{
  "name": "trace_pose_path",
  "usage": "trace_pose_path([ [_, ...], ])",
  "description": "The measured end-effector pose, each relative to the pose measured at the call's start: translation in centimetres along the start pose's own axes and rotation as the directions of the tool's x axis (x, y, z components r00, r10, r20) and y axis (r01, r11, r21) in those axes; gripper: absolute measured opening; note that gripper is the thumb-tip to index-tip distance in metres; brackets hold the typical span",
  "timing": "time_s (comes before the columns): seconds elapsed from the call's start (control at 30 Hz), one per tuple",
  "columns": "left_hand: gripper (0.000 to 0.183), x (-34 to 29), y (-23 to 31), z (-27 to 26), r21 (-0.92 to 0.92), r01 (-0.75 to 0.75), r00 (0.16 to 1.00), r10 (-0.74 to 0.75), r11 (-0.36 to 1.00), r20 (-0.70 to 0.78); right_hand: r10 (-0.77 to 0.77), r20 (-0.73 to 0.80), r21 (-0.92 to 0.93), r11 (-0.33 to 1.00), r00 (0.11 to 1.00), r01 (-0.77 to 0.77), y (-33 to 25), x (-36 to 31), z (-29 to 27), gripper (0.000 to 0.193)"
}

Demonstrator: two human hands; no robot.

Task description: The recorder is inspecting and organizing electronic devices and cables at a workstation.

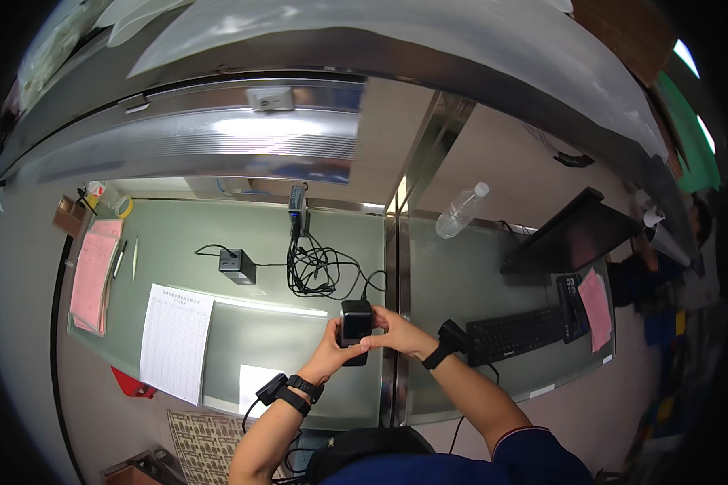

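Note:
At the front right of the left glass tabletop, both my hands are closed around a black box-shaped device [357, 321]. My left hand [332, 354] grips its left side, and my right hand [386, 330] its right, the thumbs meeting near its lower end. A black cable [364, 293] enters the device's far end and runs back to a tangle of black cables [315, 271]. Part of a dark piece shows below my thumbs; whether it belongs to the device I cannot tell. A similar black box [237, 266] with its own cable stands to the left.
A power strip [298, 212] stands at the back. Printed sheets [175, 343], pens [120, 259] and pink papers [97, 275] lie left. Right of the metal divider [392, 267] are a clear bottle [462, 212], a keyboard [514, 334] and a monitor [570, 234]. A person [700, 242] appears at the far right.

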State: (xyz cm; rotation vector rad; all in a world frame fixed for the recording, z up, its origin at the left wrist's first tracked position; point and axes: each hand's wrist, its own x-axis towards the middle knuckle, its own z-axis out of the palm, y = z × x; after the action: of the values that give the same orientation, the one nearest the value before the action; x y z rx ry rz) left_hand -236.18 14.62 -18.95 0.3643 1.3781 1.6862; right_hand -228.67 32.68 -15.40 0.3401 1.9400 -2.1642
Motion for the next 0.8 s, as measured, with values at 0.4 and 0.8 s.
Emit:
trace_pose_path([
  [0.4, 0.055, -1.3, -0.6, -1.4, 0.213, -0.048, 0.966, 0.099, 0.976, -0.239, -0.193, -0.321, -0.292, 0.952, 0.927, 0.097, 3.0, 5.7, -6.5, 0.065],
  [0.8, 0.031, -14.7, 4.9, -2.9, -0.17, 0.101, 0.951, -0.145, 0.98, -0.273, -0.281, -0.335, -0.335, 0.928, 0.899, 0.166, 3.5, 8.8, -7.1, 0.078],
])
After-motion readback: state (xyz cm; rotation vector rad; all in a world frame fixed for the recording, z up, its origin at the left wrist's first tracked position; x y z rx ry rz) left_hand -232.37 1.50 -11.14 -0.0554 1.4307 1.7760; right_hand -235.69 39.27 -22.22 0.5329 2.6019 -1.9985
